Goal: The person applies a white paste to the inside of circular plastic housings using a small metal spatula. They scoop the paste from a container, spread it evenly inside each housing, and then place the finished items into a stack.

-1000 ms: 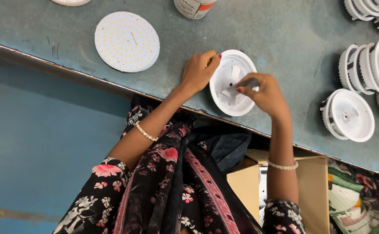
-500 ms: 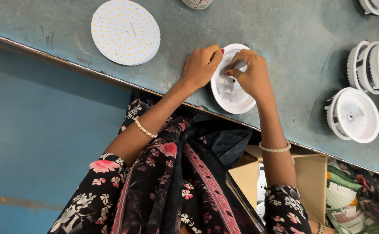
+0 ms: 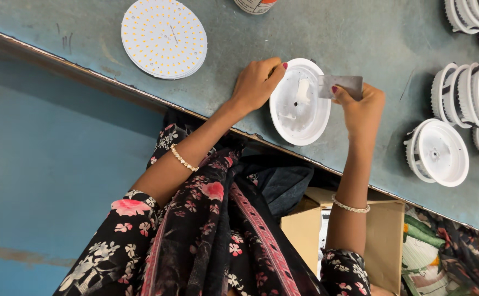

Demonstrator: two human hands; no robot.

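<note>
Grey-green worktop (image 3: 360,33), scuffed and worn, runs across the upper part of the head view, with a blue floor below its near edge. On it, close to that edge, lies the white round housing (image 3: 299,104), a shallow plastic dish with a raised rim, its inner face up, showing a small centre hole and a smear of white paste. My left hand (image 3: 257,82) rests on the housing's left rim, fingers curled over the edge and gripping it. My right hand (image 3: 362,109) is just right of the housing and pinches a thin grey metal card (image 3: 340,86) between thumb and fingers; the card's far end reaches over the housing's right rim.

Further items: a round white LED board (image 3: 164,37) dotted with yellow chips lies well to the left; finned white housings (image 3: 439,152) stand grouped at the right; a cardboard box (image 3: 382,241) sits under the table by my lap.

Against half a second ago: my right hand was over the dish, working inside it; it has since drawn back to the right, and the card is clear to see. My left hand has kept its grip on the rim.
</note>
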